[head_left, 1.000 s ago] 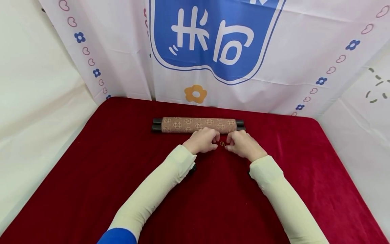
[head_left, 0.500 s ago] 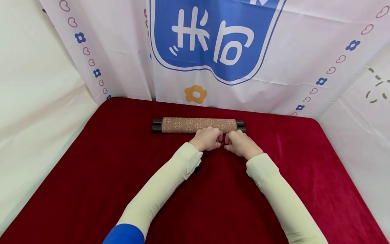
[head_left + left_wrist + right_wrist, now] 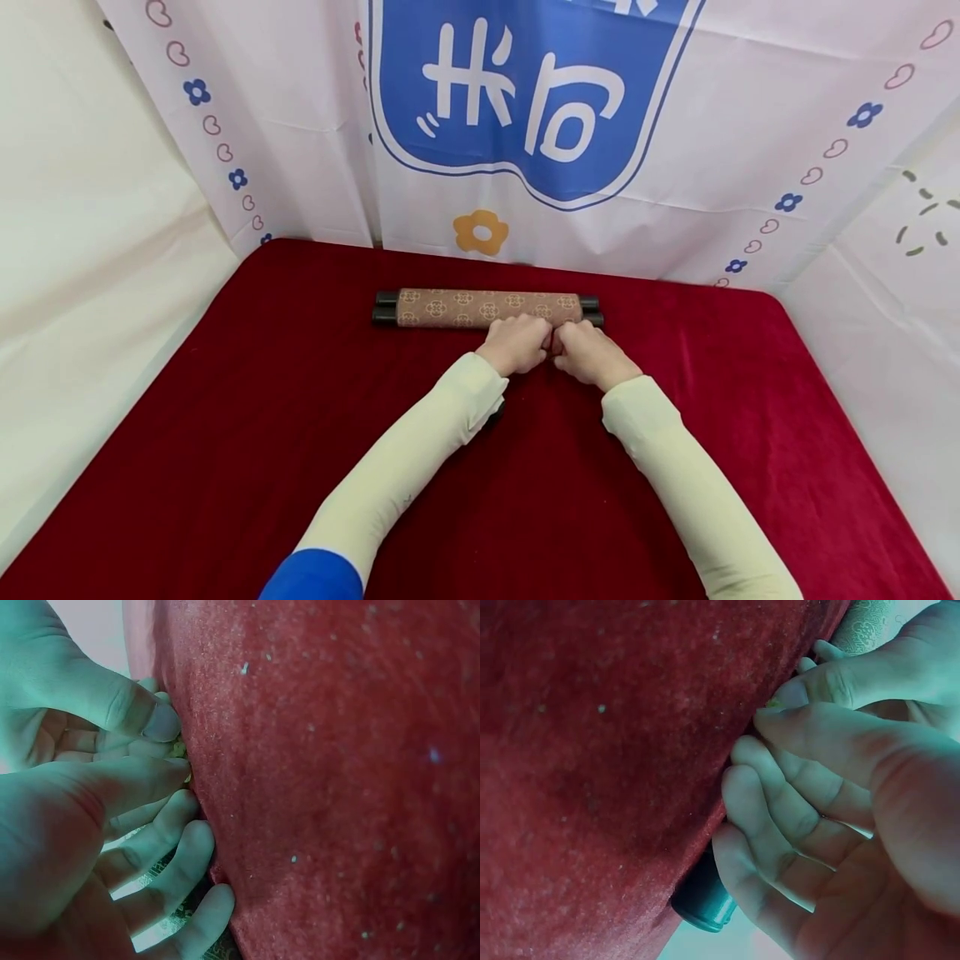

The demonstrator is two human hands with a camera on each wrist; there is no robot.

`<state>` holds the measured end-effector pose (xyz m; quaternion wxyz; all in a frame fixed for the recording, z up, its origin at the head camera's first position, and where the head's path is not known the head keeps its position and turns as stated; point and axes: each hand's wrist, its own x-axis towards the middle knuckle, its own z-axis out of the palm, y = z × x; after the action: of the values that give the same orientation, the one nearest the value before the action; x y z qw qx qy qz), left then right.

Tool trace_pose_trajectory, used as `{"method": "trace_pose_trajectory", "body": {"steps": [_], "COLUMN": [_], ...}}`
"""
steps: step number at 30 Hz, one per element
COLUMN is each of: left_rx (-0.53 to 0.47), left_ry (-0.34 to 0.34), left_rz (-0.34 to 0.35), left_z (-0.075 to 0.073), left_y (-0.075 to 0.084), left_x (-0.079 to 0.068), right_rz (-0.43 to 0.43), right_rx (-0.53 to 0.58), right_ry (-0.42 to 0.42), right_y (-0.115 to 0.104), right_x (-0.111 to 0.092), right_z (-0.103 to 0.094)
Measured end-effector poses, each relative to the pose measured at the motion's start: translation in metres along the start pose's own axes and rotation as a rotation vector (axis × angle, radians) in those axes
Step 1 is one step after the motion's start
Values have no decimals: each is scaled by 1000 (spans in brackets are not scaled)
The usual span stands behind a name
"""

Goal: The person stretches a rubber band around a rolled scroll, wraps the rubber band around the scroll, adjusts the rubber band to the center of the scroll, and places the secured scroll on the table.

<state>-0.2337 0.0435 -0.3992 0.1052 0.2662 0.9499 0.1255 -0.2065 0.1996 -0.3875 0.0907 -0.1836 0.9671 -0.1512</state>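
A small yellow piece [image 3: 178, 748] shows between the fingertips of both hands; in the right wrist view only a speck of the yellow piece [image 3: 773, 703] is visible. My left hand [image 3: 517, 343] pinches it from the left, its thumb and index fingertips low at the red cloth. From the other side my right hand [image 3: 592, 352] pinches it too, knuckles close to the left hand's. Just behind the hands lies a rolled scroll [image 3: 465, 308], brown with a pale flower pattern and black rod ends. The hands overlap its front edge in the head view. Most of the yellow piece is hidden by fingers.
Red velvet cloth [image 3: 480, 483] covers the table. A white curtain [image 3: 315, 150] with a blue emblem hangs behind its back edge, and pale side walls [image 3: 90, 208] stand left and right. In the right wrist view a black rod end [image 3: 705, 896] lies past the fingers.
Both hands have closed in on the small yellow looped piece, the left moving right and the right slightly left. It lay visible between them earlier; now fingers cover it. The scroll stays put.
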Motion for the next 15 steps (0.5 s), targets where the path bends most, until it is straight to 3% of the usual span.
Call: {"method": "trace_pose_trajectory", "body": {"steps": [15], "left_rx": [-18], "left_ry": [-33], "left_rz": [1], "left_z": [-4], "left_y": [-1], "left_x": [-9], "right_rz": [-6], "right_rx": [-23], "right_ry": [-4], "right_y": [0], "right_x": [-5], "right_z": [-1]}}
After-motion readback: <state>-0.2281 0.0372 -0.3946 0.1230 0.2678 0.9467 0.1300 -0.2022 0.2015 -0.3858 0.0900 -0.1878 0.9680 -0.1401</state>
